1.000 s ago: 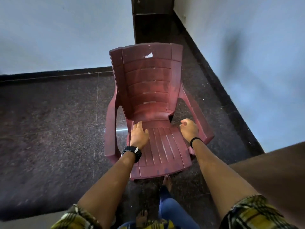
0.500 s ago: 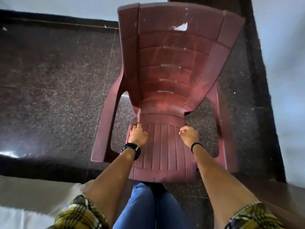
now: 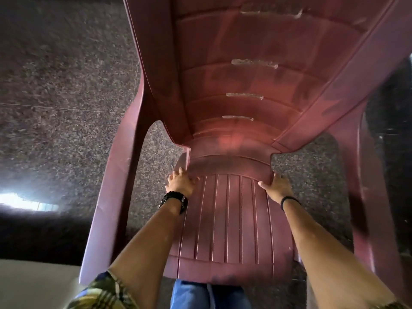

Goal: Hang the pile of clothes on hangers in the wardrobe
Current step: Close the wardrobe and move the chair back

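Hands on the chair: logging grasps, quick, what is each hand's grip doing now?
Left hand: holding the maroon plastic chair at the seat's left edge.
Right hand: holding its right edge.

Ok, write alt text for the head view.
Two bare hands, left hand and right hand, grip the side edges of a maroon moulded plastic armchair's slatted seat, its backrest filling the frame above a dark speckled stone floor.

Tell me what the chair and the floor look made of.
Chair: looks like moulded plastic, maroon, dull and scuffed; one-piece ribbed seat and pale worn patches on the back suggest it. Floor: seems polished stone or granite-look tile; dark speckle, thin joint lines and a bright glare.
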Demonstrator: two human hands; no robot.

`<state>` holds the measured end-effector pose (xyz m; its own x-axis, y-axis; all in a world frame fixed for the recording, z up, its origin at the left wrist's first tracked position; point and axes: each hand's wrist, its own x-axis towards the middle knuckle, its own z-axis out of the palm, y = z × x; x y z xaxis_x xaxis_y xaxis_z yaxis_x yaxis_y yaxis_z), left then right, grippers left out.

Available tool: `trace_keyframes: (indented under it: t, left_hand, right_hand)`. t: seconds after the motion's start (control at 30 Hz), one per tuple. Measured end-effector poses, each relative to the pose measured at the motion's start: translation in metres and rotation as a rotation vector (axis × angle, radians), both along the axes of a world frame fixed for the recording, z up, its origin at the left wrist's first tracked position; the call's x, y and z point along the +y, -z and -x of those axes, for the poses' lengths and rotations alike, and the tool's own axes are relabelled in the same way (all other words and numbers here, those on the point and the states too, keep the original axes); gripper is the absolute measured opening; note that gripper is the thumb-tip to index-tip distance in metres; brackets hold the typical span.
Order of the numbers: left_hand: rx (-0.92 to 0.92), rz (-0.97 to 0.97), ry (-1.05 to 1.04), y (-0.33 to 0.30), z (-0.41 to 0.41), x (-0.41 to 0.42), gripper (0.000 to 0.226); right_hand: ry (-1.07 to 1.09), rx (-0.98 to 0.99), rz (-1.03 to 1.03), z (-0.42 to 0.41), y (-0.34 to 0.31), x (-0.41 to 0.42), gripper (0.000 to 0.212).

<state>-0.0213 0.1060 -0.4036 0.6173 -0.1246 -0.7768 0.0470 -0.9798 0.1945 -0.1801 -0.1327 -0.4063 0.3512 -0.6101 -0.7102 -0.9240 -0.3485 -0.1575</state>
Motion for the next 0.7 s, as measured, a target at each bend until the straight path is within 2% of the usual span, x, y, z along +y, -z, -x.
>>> trace_keyframes:
  t: [0.1, 0.17, 0.23, 0.4, 0.43, 0.53, 0.7]
  left_hand:
    - [-0.017, 0.035, -0.074, 0.015, 0.0, 0.01, 0.062]
    - [-0.007, 0.061, -0.198, 0.017, 0.004, 0.018, 0.077]
    - [0.017, 0.051, -0.269, 0.021, 0.007, 0.025, 0.091]
    - [0.042, 0.094, -0.333, 0.027, 0.008, 0.034, 0.103]
    - [0.055, 0.098, -0.35, 0.028, 0.008, 0.035, 0.107]
    - [0.084, 0.107, -0.356, 0.03, 0.006, 0.039, 0.113]
    - [0.103, 0.111, -0.416, 0.036, 0.003, 0.047, 0.123]
  right_hand:
    - [-0.011, 0.062, -0.078, 0.009, 0.016, -0.009, 0.081]
    - [0.042, 0.043, -0.099, 0.017, 0.022, -0.012, 0.085]
    - [0.157, -0.008, -0.109, 0.028, 0.028, -0.013, 0.086]
    - [0.512, -0.13, -0.168, 0.053, 0.041, -0.012, 0.088]
    - [0.554, -0.139, -0.195, 0.055, 0.044, -0.012, 0.083]
    - [0.628, -0.185, -0.26, 0.053, 0.043, -0.012, 0.05]
    - [0.714, -0.316, -0.265, 0.061, 0.046, -0.009, 0.048]
